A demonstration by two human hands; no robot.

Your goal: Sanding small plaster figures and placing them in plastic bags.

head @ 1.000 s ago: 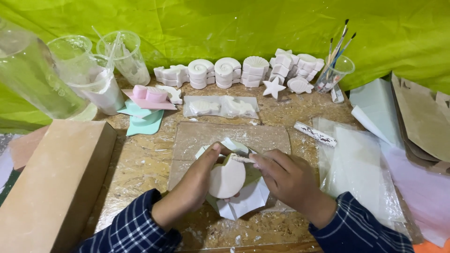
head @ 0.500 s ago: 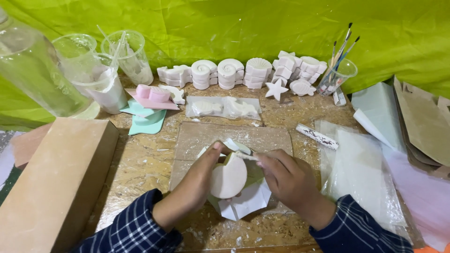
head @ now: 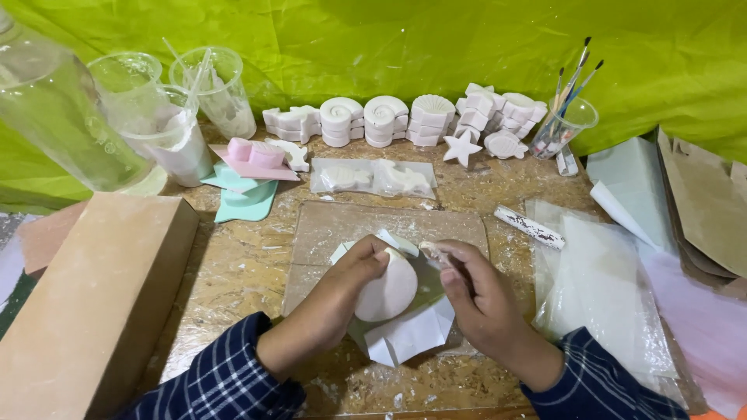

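Slightly tilted up since a moment ago, the round white plaster disc [head: 387, 292] faces the camera, gripped by the left hand [head: 342, 299] over the tabletop [head: 241, 264]; the right hand [head: 475, 299] pinches a small tool [head: 433, 250] at its upper edge.

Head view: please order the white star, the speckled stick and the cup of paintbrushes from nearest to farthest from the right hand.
Measured from the right hand:
1. Speckled stick, on the table just beyond it to the right.
2. White star, farther back, in front of the row of white casts.
3. Cup of paintbrushes, at the back right, against the green cloth.
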